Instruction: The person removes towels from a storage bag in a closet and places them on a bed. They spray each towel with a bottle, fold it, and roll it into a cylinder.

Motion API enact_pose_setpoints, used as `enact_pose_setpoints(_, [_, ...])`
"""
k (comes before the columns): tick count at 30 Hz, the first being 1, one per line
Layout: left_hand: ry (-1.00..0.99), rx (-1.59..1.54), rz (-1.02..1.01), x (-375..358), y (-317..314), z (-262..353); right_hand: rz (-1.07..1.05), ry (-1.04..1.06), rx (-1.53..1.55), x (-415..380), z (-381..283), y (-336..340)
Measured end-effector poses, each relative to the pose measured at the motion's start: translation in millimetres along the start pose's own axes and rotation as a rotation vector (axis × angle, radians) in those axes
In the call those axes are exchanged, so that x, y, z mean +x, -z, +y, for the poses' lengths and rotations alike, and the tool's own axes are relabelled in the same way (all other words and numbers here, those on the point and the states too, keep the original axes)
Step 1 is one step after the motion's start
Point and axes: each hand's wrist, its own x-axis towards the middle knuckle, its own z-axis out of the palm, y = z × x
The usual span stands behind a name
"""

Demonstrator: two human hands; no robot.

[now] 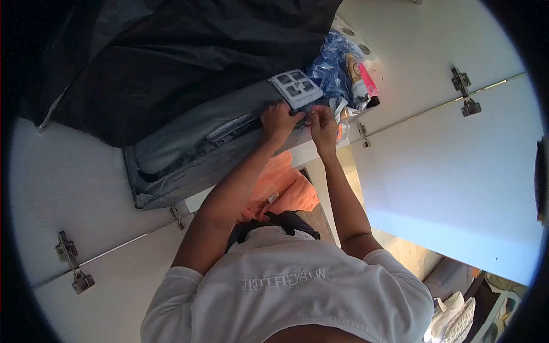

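A grey fabric storage bag (189,157) lies at a slant inside the cabinet, its dark edging partly folded. My left hand (278,123) is closed on the bag's front edge near its right end, just below a grey panel with small windows (296,87). Close beside it, my right hand (324,128) pinches with thumb and fingertips at the bag's right corner. What sits between those fingertips is too small to make out. Touching distance from the right hand are pale strips (339,108) and clear plastic packaging.
Black cloth (189,51) hangs over the bag's back. Blue plastic wrapping (331,66) and a brown-and-white tube (355,77) lie at the right. Open white cabinet doors (452,166) with metal hinges (466,91) flank me. Orange cloth (286,186) is below my arms.
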Motion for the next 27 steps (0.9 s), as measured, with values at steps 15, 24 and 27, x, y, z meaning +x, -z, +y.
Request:
enact_pose_setpoints(15, [0.172, 0.076, 0.402, -20, -6, -5, -0.234, 0.129, -0.062, 5, -9, -26])
enact_pose_setpoints(24, [0.213, 0.814, 0.855, -125, 127, -133, -0.094, 0.434, -0.263, -21, -13, -15])
enact_pose_setpoints(27, [0.416, 1.059, 1.015, -171, 183, -190, -0.334, 0.579, -0.129, -68, 13, -22])
